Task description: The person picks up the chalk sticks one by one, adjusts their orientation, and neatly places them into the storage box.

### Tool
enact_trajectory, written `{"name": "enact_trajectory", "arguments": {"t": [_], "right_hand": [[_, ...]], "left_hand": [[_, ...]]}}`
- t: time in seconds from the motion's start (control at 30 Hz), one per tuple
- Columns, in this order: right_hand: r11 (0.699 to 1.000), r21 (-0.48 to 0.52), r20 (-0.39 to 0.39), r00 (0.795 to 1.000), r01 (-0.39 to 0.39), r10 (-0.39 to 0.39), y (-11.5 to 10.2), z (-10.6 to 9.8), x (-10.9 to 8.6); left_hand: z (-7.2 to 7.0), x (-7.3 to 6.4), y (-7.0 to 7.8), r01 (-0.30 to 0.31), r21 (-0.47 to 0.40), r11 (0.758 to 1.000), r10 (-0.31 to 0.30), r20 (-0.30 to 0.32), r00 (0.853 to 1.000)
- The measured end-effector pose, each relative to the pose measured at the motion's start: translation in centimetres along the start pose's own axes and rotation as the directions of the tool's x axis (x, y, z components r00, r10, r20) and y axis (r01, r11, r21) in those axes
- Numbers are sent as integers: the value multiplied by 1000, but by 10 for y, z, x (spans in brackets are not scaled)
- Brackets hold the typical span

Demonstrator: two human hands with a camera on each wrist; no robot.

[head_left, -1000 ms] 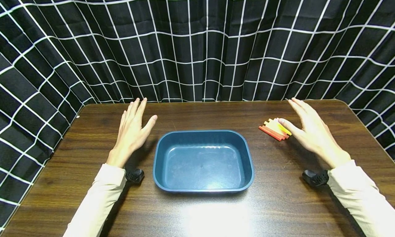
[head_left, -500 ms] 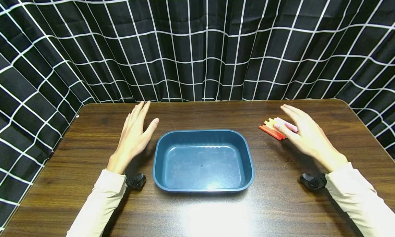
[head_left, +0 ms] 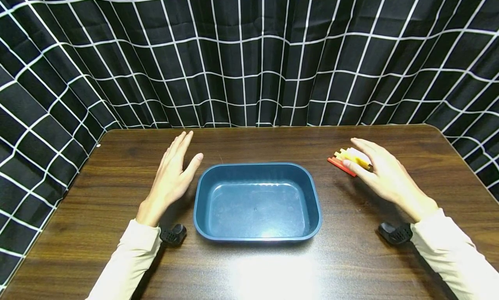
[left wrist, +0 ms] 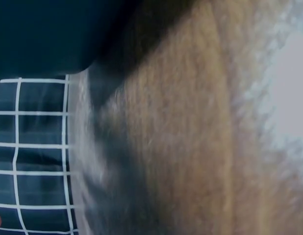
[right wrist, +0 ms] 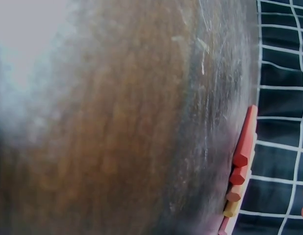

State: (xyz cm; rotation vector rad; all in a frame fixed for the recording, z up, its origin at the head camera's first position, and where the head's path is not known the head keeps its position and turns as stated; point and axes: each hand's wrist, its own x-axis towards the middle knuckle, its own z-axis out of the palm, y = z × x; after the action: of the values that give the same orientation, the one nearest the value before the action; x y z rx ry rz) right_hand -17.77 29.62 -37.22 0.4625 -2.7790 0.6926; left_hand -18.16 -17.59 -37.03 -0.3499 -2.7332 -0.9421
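In the head view, a small pile of hexagonal sticks (head_left: 340,164), red, orange, yellow and pink, lies on the table at the right. My right hand (head_left: 390,178) hovers beside the pile with thumb and fingers apart, partly covering it in this view. The right wrist view catches the six-sided ends of the sticks (right wrist: 238,175) and a bit of fingertip at the edge. My left hand (head_left: 167,178), fingers straight and holding nothing, is held up left of an empty blue plastic tub (head_left: 255,209). The tub's dark side (left wrist: 38,34) fills a corner of the left wrist view.
The brown wood-grain table (head_left: 257,146) has a rounded back edge. Behind it and at both sides hangs a black curtain (head_left: 249,61) with white grid lines. A small white spot (head_left: 98,145) sits near the left edge.
My right hand has moved slightly left and nearer, its thumb coming over more of the sticks. The left hand has shifted a little right and nearer. Tub and sticks have stayed put.
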Motion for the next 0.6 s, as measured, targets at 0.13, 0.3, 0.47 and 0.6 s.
{"name": "enact_trajectory", "arguments": {"t": [0.13,0.3,0.47,0.6], "right_hand": [[1000,2,-1,1000,9,-9,-2,0,-3],[1000,4,-14,1000,24,-24,-3,2,-5],[998,6,-35,998,55,-54,-3,4,-6],[996,13,-54,995,88,-87,-2,6,-7]], "left_hand": [[1,-3,2,-8,-16,1000,8,5,1000],[2,-8,5,-1,-60,998,2,19,1000],[3,-13,9,-2,-98,995,5,30,1000],[3,-16,12,-9,-125,992,13,30,999]]}}
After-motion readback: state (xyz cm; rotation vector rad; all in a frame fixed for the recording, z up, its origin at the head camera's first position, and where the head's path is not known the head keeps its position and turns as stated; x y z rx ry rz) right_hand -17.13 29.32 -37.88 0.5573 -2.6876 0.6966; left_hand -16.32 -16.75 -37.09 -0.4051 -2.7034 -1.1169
